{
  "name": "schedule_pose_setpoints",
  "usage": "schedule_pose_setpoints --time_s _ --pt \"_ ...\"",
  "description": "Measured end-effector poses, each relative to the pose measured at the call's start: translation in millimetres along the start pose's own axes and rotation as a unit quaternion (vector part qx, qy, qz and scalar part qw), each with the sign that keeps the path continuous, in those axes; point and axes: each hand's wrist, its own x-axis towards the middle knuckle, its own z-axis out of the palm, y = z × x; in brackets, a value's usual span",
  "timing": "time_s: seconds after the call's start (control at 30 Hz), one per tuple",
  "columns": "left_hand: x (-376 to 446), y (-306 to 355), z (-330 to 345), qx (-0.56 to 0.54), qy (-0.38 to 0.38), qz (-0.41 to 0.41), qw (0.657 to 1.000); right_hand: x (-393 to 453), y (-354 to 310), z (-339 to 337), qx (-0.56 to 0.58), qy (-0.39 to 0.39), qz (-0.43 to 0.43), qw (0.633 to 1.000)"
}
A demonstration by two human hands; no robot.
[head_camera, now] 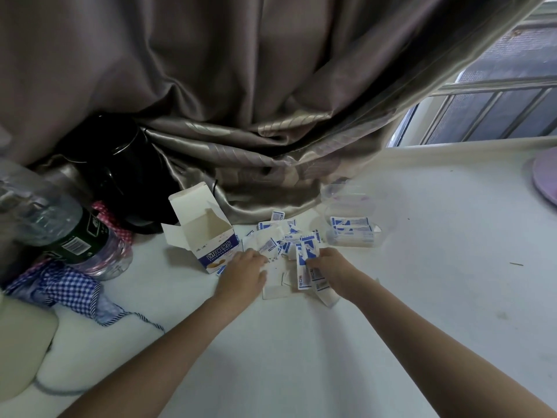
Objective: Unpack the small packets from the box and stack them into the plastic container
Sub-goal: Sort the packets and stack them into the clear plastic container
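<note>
White tabletop (301,357): packets (281,236) under both hands.

Matt cardboard box (208,236), clear plastic container (349,218) — glossy satin curtain (256,116) behind.

I see a grey curtain (241,86) draped onto the white table (422,297). Far left: black kettle (120,170), clear plastic bottle (54,224), blue checked cloth (60,285). Window bars (494,113) upper right, purple disc (545,176) at right edge.
</note>
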Motion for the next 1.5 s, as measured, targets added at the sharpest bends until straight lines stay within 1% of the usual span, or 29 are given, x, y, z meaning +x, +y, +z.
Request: schedule_pose_setpoints --time_s 0.07,0.13,0.17,0.23,0.27,0.3,0.37,0.4,0.43,0.47,0.5,0.53,0.57,0.63,0.73,0.8,0.87,0.93,1.07,1.13,1.2,1.27,1.37,1.43,1.5 --pt "-8.3 -12.9 4.6 0.1 -0.015 -0.035 0.994 -2.9 -2.4 4.0 -0.137 0.003 -0.068 0.988" --pt "-13.4 -17.3 11.6 0.153 -0.009 -0.053 0.987 -7.4 -3.7 12.4 -0.23 -0.011 -0.118 0.966" --pt "-15.7 -16.9 16.2 0.173 -0.002 -0.033 0.984 -9.5 -3.3 17.3 -0.256 -0.027 -0.131 0.957" --pt "-20.8 -11.3 26.1 0.232 -0.035 0.024 0.972 -6.8 0.8 24.1 -0.286 -0.044 -0.142 0.947" --pt "-23.4 -9.0 30.5 0.247 -0.028 0.048 0.967 -4.3 2.2 26.0 -0.296 -0.045 -0.138 0.944" --pt "-24.3 -5.0 33.2 0.236 -0.038 0.063 0.969 -3.5 3.1 25.1 -0.305 -0.043 -0.128 0.943" --pt "-28.2 8.3 35.1 0.228 -0.03 0.084 0.97 -1.4 4.4 20.3 -0.317 -0.032 -0.106 0.942" --pt "-28.6 13.3 35.5 0.2 -0.019 0.081 0.976 -0.5 5.6 16.5 -0.321 -0.025 -0.097 0.942" --pt "-28.3 21.2 31.1 0.174 -0.024 0.084 0.981 -1.0 5.7 11.8 -0.324 -0.019 -0.086 0.942" --pt "-27.7 26.4 28.5 0.143 -0.061 0.092 0.984 -0.5 5.8 7.0 -0.322 -0.009 -0.081 0.943" --pt "-24.0 28.6 30.8 0.106 -0.073 0.109 0.986 -0.6 5.6 2.1 -0.316 0.001 -0.072 0.946" --pt "-22.1 33.4 29.1 0.083 -0.095 0.102 0.987 -0.3 6.2 -2.8 -0.31 0.011 -0.069 0.948" --pt "-18.4 35.7 27.9 0.072 -0.114 0.113 0.984 -1.8 5.3 -7.1 -0.302 0.018 -0.064 0.951" --pt "-8.0 36.0 28.4 0.046 -0.124 0.115 0.985 -2.5 6.4 -14.7 -0.291 0.027 -0.062 0.954" --pt "0.0 31.2 22.3 0.065 -0.138 0.133 0.979 -5.7 8.2 -19.2 -0.296 0.014 -0.076 0.952" --pt "2.0 26.4 20.5 0.094 -0.118 0.148 0.977 -9.8 7.2 -16.8 -0.341 -0.018 -0.08 0.937" --pt "2.7 22.0 20.7 0.105 -0.102 0.145 0.979 -12.4 7.7 -12.6 -0.382 -0.047 -0.082 0.919" --pt "3.2 20.2 21.4 0.116 -0.095 0.14 0.979 -14.5 7.7 -8.7 -0.403 -0.059 -0.094 0.908" --pt "4.4 18.0 25.1 0.141 -0.073 0.134 0.978 -12.8 8.5 1.6 -0.406 -0.082 -0.102 0.904" --pt "4.3 16.1 29.0 0.132 -0.082 0.119 0.981 -11.0 9.8 7.7 -0.409 -0.084 -0.102 0.903" --pt "3.4 16.1 28.9 0.108 -0.092 0.106 0.984 -11.2 11.5 13.7 -0.41 -0.088 -0.12 0.9" --pt "2.9 14.0 26.0 0.059 -0.103 0.096 0.988 -11.2 12.9 18.8 -0.414 -0.091 -0.135 0.895" --pt "1.3 8.9 15.9 -0.02 -0.143 0.09 0.985 -8.9 16.7 21.5 -0.425 -0.084 -0.141 0.89" --pt "-1.1 5.7 11.3 -0.007 -0.167 0.105 0.98 -7.9 18.7 21.5 -0.442 -0.086 -0.146 0.881" --pt "-3.7 5.4 11.8 0.015 -0.166 0.115 0.979 -7.9 19.5 22.3 -0.469 -0.101 -0.146 0.865"
